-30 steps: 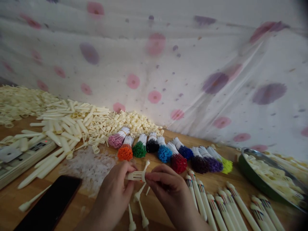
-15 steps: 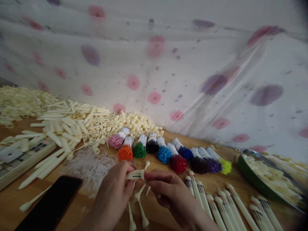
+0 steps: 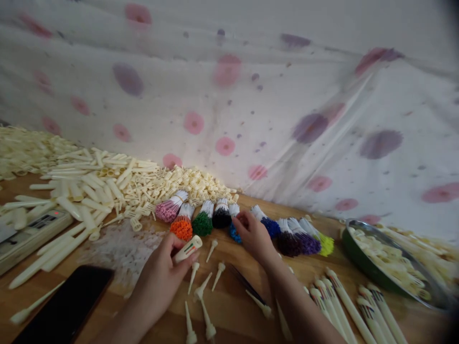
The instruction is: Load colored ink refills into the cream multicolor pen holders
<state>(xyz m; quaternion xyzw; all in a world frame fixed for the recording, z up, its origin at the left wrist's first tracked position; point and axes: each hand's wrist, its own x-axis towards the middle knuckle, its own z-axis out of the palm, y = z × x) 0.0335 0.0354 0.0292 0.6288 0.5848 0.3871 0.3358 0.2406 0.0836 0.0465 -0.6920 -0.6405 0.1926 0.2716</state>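
My left hand is closed around a short cream pen piece with coloured marks on its side. My right hand reaches forward onto the row of coloured refill bundles, fingers curled over the blue bundle and hiding the red one. Pink, orange, green and black bundles lie to the left; dark blue, purple and yellow-green ones lie to the right. Several small cream plungers are scattered on the wooden table between my hands.
Heaps of cream pen barrels and clips fill the back left. A black phone lies front left, beside a power strip. A green bowl of cream parts stands at the right; assembled pens lie in front of it. Spotted cloth hangs behind.
My right hand let go of the pen piece and moved forward to the coloured bundles. My left hand kept the piece and tilted it upward.
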